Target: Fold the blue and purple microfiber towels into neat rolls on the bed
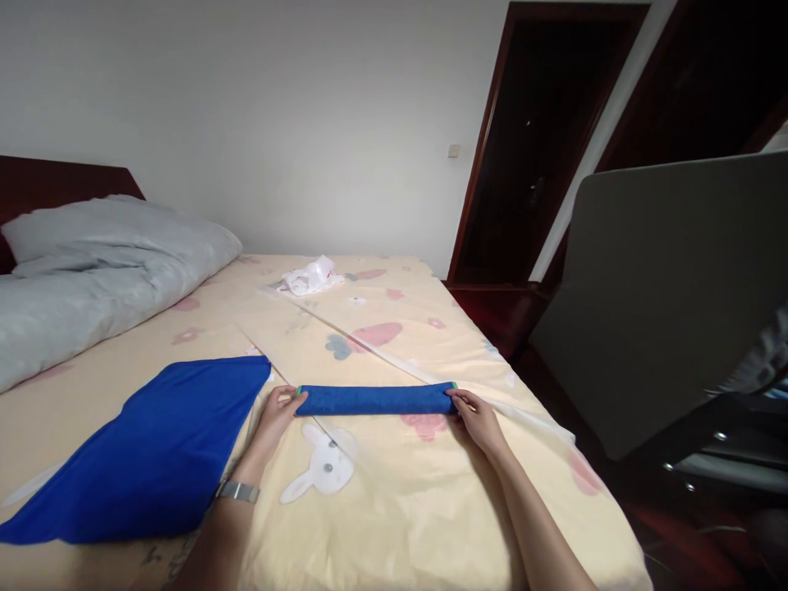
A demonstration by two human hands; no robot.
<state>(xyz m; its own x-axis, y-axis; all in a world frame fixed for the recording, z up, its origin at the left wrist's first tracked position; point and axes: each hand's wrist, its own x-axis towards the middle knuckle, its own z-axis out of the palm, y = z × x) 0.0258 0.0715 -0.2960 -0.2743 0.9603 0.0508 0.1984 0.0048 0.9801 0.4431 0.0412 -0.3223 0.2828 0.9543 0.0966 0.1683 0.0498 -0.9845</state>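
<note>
A blue cloth [377, 400], folded into a long narrow strip with green showing at its ends, lies crosswise on the patterned bed sheet [394, 509]. My left hand [283, 408] pinches the strip's left end between thumb and fingers. At the right end, my right hand [473, 414] grips the corner in the same way. A larger blue cloth [153, 451] is spread flat to the left, beside my left forearm, which wears a metal watch band.
A crumpled white plastic bag [312, 277] rests toward the far side of the bed. Grey bedding [116, 263] is heaped at the left. A dark folded panel [665, 287] stands right of the bed, near a dark door [547, 148].
</note>
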